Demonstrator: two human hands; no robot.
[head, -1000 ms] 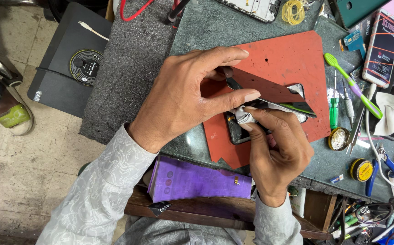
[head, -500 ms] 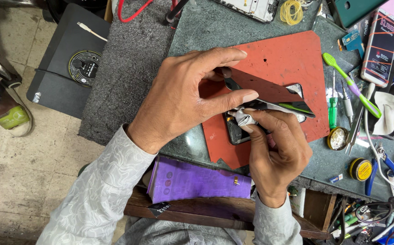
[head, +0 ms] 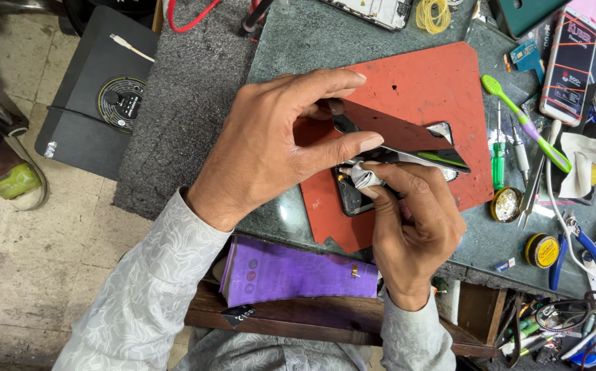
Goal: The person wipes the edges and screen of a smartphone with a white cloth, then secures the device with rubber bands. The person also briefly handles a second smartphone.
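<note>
Your left hand [head: 270,148] is clenched on the thin, dark, glossy rectangular screen panel [head: 401,141], with the thumb on its near edge and the forefinger curled over its far edge, so that the panel is tilted up from the dark phone body [head: 350,198] lying beneath it. Your right hand [head: 414,227] is closed in a pinch grip on a small crumpled wad of white tissue [head: 365,175], which is pressed against the phone body just under the raised panel. The phone body rests on the red rubber work mat [head: 442,82], and the mat lies on the grey stone desk [head: 311,41]. To the right of the mat, note the toothbrush with green head and purple-and-white handle [head: 526,124], the green-handled screwdriver [head: 498,161], the metal tweezers [head: 535,185] and the small round open tin [head: 506,205], all lying close together on the desk. A yellow-labelled round roll [head: 542,250] sits nearer to you, just beside blue-handled pliers [head: 586,251]. A flat purple packet [head: 298,271] lies at the near edge, below your wrists. A black folded case with a round emblem [head: 98,103] lies well apart to the left, at the edge of a dark grey textured mat [head: 188,103].
</note>
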